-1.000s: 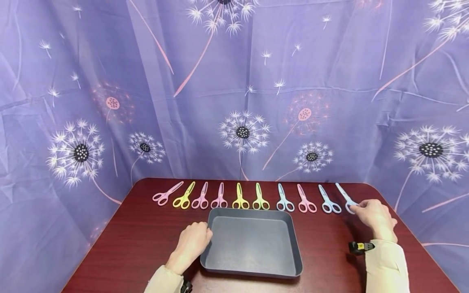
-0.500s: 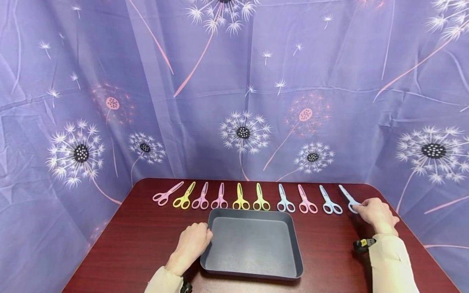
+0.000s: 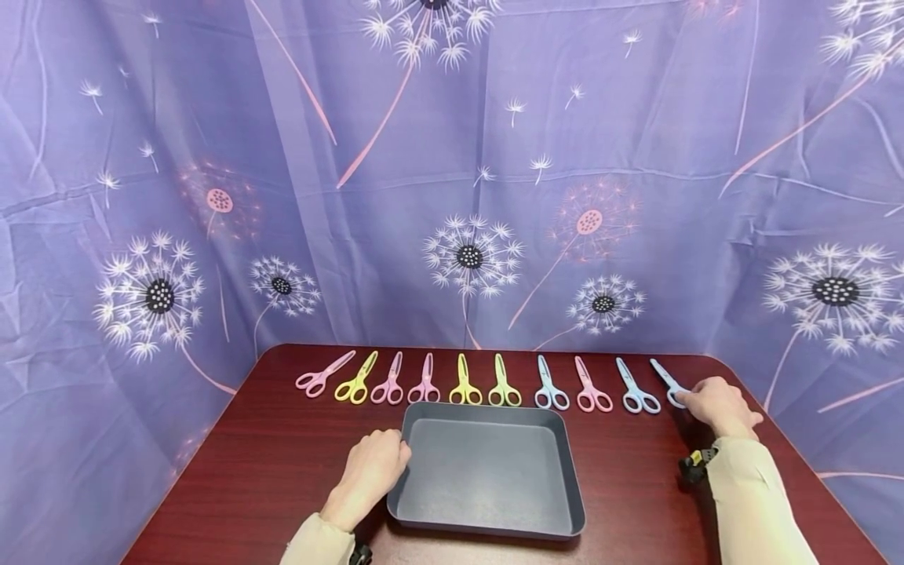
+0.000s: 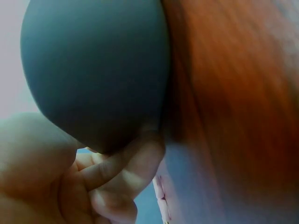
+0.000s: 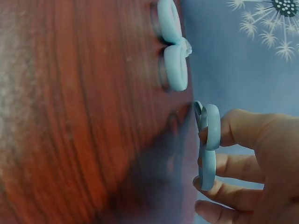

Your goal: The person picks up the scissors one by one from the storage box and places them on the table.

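Observation:
My left hand [image 3: 372,468] grips the left wall of a dark grey rectangular tray [image 3: 487,475]. In the left wrist view, its fingers curl beneath the tray wall [image 4: 93,70]. At the far right, my right hand [image 3: 722,408] holds light blue scissors [image 3: 664,378] by the handle loops, blades pointing away from me. Seen from the right wrist, thumb and fingers are at the two loops [image 5: 212,133], which look lifted off the table, with a shadow beside them. Left of that hand lies another pair of light blue scissors [image 3: 638,392].
Along the back of the dark red table [image 3: 268,471], several more scissors lie in a row: pink [image 3: 592,386], blue [image 3: 549,384], yellow [image 3: 464,383] and others. A purple dandelion-print curtain [image 3: 395,196] hangs behind and at both sides.
My right hand shifted slightly right with the blue scissors, then slightly back left and up in the view. The left hand and the tray have stayed in place.

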Demonstrator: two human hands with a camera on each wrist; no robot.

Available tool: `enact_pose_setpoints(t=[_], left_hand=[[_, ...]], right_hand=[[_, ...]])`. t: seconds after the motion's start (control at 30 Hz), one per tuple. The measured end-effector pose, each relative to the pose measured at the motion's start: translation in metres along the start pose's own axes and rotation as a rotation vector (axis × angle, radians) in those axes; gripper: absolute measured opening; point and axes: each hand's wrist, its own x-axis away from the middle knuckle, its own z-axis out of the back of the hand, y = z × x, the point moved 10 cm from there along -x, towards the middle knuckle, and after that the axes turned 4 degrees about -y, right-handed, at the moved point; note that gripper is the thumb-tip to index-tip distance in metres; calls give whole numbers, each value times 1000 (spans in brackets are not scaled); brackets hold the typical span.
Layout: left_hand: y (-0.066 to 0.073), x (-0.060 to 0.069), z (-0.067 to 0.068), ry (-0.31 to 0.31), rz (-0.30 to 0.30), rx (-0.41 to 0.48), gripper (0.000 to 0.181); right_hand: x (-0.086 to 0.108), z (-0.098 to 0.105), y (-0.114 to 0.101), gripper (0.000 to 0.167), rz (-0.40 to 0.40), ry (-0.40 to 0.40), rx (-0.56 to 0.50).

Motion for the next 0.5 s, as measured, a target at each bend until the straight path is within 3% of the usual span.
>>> enact_pose_setpoints(t=[0.5], left_hand=[[-2,-2,-3,-19,6,7,24]], right_hand=[[-11,-10,7,46,-69,-24,51]])
